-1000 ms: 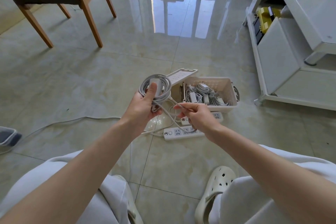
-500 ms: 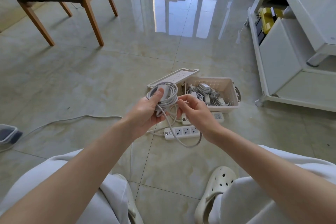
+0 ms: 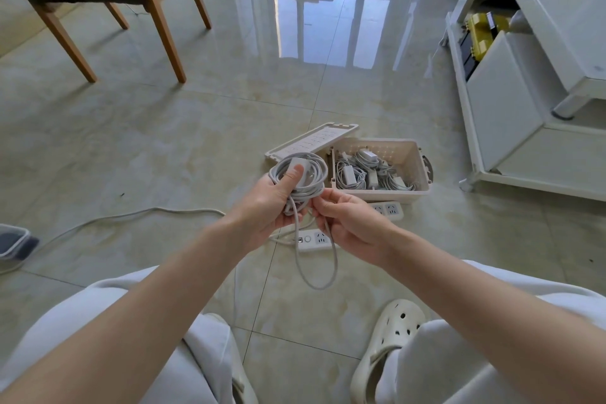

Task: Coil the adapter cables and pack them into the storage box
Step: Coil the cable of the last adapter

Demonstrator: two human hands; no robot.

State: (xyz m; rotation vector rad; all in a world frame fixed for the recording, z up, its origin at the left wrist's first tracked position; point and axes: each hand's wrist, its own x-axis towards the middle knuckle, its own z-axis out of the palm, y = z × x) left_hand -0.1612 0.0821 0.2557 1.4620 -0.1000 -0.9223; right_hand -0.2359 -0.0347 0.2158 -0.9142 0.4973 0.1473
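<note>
Head view.
- Adapter cable (image 3: 311, 175): coiled, held above the floor, near and left of the storage box (image 3: 387, 195).
- Left hand (image 3: 269, 203): grips the coil, thumb pressing the adapter block (image 3: 303, 163) onto it.
- Right hand (image 3: 351, 226): pinches the loose tail just under the coil.
- Change: a second ago the tail was drawn out rightward. The hands have now met, and the slack hangs as one loop (image 3: 316, 275).
- Judgement: probably one turn left, then the coil goes into the open box with the others.

Floor: we see glossy beige tiles (image 3: 157, 147) with thin joints.
Light: we catch a bright window reflection (image 3: 328, 16) on them.
Far left: wooden chair (image 3: 154, 6), dark seat.
Right: low white cabinet (image 3: 505, 102), with a yellow case (image 3: 479, 33) on its shelf.
</note>
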